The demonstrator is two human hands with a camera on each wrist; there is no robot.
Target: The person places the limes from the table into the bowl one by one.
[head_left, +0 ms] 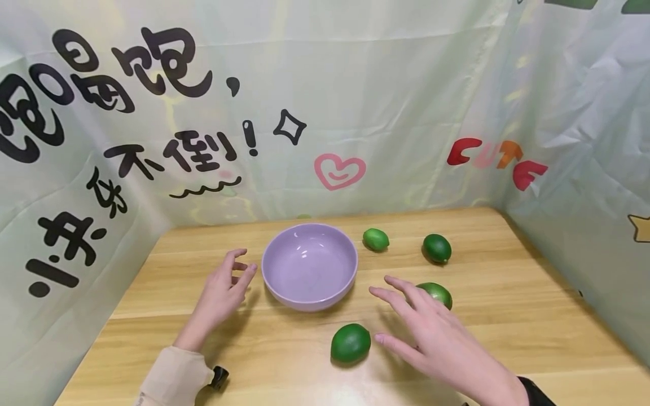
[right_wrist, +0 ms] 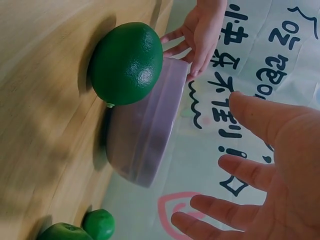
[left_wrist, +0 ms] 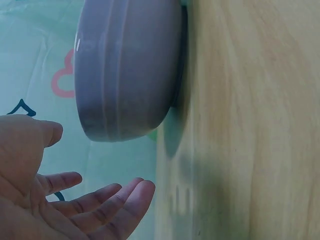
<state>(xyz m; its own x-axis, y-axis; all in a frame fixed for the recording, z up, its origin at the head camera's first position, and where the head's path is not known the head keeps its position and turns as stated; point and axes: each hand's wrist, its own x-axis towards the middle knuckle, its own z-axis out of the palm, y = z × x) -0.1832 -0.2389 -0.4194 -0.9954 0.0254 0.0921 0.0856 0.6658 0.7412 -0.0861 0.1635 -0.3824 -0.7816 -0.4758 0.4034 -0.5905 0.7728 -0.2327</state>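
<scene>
A purple bowl stands upright on the wooden table, its inside bare. My left hand hovers just left of the bowl, fingers loosely bent and holding nothing. In the left wrist view its fingers are apart from the bowl's side. My right hand is over the table to the right, fingers spread, grasping nothing. Closest to its thumb lies a dark green lime, which looms large in the right wrist view. Another lime is partly hidden behind the right hand.
Behind the bowl's right side lies a small bright green lime. A darker lime sits farther right. Printed cloth with lettering and a pink heart walls the wooden table at the back and both sides.
</scene>
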